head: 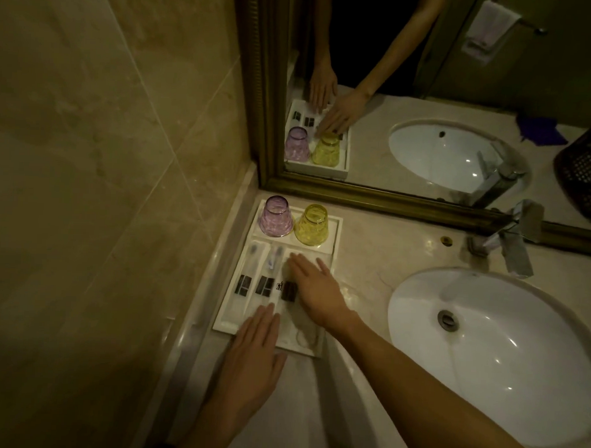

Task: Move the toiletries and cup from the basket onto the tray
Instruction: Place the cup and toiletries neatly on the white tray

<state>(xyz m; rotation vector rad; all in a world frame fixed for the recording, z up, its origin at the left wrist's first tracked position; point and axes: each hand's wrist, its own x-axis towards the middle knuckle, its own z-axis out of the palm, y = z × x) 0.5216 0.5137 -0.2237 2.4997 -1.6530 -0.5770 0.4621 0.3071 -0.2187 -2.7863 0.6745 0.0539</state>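
A: Packets [263, 286] lie in rows in the tray [334, 232], cups [311, 228] upside down in the back section. Basket isn't visible except in the mirror.
B: Hands?
A: Both flat, fingers apart, gripping nothing. Right hand [313, 288] presses the right packet, left hand [256, 343] rests on the near edge, probably squaring things up.
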